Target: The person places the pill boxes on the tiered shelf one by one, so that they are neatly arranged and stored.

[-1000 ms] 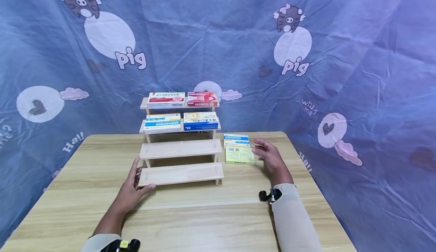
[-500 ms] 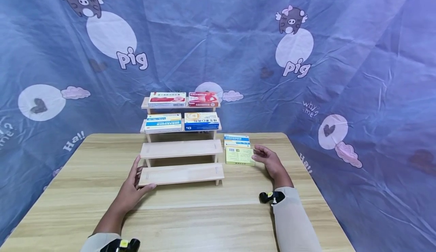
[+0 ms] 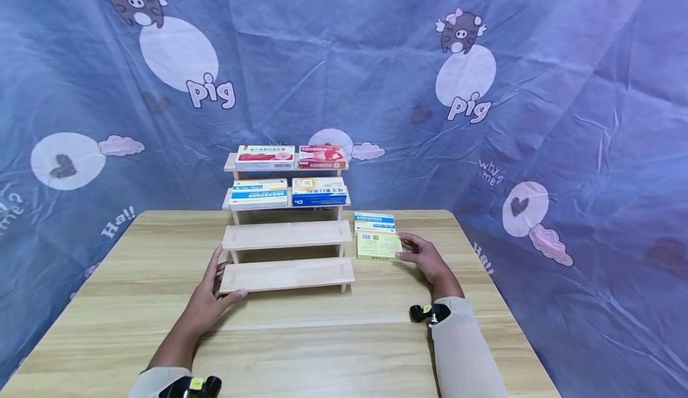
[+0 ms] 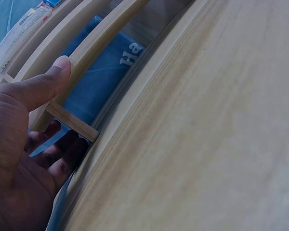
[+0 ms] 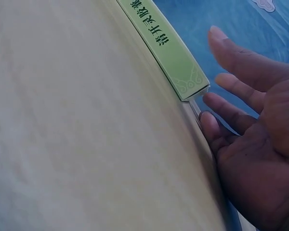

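Gripping the pale wooden tiered stand (image 3: 286, 275) at its left is the left hand (image 3: 208, 301); right of the stand, the right hand (image 3: 428, 260), fingers parted, empty, is sitting beside the flat light-green box (image 3: 378, 247)

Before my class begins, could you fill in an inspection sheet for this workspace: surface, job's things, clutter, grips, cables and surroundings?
Surface: wood-grain table.
Job's things: four-tier wooden stand, bearing a red-and-white box, pink-red box, blue-and-white box and vitamin D drops box; to its right on the table, a green Qingkailing box, with another blue-and-white box behind.
Clutter: nothing seen.
Grips: left grip holds the stand's lowest tier at its left end; right grip is at the green box's right end, contact unclear.
Cables: nothing seen.
Surroundings: blue cloth printed with pigs and hearts.
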The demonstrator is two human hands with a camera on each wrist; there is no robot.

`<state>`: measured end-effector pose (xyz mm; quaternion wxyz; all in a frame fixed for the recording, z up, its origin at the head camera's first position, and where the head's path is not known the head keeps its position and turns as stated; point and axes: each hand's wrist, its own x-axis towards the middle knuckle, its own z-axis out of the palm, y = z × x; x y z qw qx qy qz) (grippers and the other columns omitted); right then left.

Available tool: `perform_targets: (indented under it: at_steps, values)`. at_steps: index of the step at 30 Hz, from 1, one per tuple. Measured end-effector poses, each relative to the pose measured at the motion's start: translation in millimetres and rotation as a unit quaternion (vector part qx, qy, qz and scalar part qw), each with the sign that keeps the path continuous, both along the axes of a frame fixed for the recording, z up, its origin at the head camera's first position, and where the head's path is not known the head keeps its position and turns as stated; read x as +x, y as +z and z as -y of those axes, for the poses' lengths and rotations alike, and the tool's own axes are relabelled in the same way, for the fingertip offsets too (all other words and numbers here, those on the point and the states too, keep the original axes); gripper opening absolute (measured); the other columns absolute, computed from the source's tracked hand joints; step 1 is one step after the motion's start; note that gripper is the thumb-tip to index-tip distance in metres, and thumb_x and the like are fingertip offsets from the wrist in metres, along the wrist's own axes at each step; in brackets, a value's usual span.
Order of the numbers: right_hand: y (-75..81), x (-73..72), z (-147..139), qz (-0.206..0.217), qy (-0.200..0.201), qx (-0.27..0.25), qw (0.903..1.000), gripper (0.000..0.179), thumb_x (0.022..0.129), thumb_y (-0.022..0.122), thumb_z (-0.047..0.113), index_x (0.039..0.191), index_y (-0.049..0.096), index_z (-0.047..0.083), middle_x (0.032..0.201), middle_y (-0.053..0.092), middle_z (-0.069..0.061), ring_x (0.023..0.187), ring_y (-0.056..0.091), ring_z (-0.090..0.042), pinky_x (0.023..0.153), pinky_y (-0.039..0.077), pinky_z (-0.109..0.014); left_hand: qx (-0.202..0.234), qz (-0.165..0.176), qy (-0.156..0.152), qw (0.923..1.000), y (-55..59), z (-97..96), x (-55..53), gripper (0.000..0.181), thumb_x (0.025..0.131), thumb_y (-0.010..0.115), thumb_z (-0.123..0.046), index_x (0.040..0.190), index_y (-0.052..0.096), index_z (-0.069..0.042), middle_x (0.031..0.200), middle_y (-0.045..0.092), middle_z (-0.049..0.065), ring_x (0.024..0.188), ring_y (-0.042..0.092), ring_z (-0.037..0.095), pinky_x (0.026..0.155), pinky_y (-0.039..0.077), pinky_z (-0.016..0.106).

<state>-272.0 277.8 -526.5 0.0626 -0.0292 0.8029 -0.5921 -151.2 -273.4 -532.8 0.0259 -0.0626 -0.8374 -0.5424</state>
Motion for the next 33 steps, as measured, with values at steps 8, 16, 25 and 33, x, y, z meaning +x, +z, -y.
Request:
perform_targets:
  at_steps: [8, 16, 25, 33]
  values:
    - [3.3, 3.3, 4.3, -0.009, 0.008, 0.033, 0.9994, 0.076, 0.097, 0.08, 0.003, 0.164, 0.046, 0.001, 0.17, 0.044, -0.027, 0.155, 0.045, -0.046, 0.126, 0.041, -0.055, 0.006, 0.0, -0.003, 1.0, -0.3, -0.1, 1.0, 0.124, 0.098, 0.085, -0.021, 0.176, -0.011, -0.035, 0.166, 0.04, 0.031, 0.149, 0.049, 0.052, 0.095, 0.041, 0.0]
    - [2.5, 4.4, 6.2, -0.028, 0.006, 0.047, 0.9985, 0.076, 0.093, 0.082, -0.002, 0.162, 0.05, 0.0, 0.171, 0.043, -0.024, 0.155, 0.044, -0.046, 0.125, 0.041, -0.054, 0.007, 0.0, -0.003, 1.0, 2.3, -0.8, 0.0, 0.124, 0.097, 0.086, -0.021, 0.177, -0.009, -0.031, 0.165, 0.041, 0.031, 0.15, 0.048, 0.053, 0.096, 0.038, -0.002]
    - [-1.5, 1.3, 5.5, -0.059, 0.016, 0.098, 0.9933, 0.067, 0.093, 0.084, 0.001, 0.156, 0.059, 0.001, 0.172, 0.044, -0.02, 0.159, 0.043, -0.042, 0.125, 0.045, -0.044, 0.003, 0.003, 0.001, 1.0, 2.8, 0.0, 2.3, 0.124, 0.098, 0.085, -0.022, 0.176, -0.01, -0.034, 0.166, 0.04, 0.031, 0.15, 0.048, 0.051, 0.095, 0.04, -0.002]
    - [0.5, 3.6, 2.9, -0.063, 0.018, 0.128, 0.9895, 0.061, 0.095, 0.084, 0.007, 0.152, 0.064, 0.003, 0.173, 0.044, -0.016, 0.152, 0.051, -0.04, 0.109, 0.048, -0.028, -0.001, 0.001, -0.003, 1.0, 4.1, -0.5, 1.2, 0.123, 0.098, 0.085, -0.022, 0.177, -0.01, -0.03, 0.166, 0.041, 0.03, 0.149, 0.05, 0.053, 0.095, 0.043, 0.002]
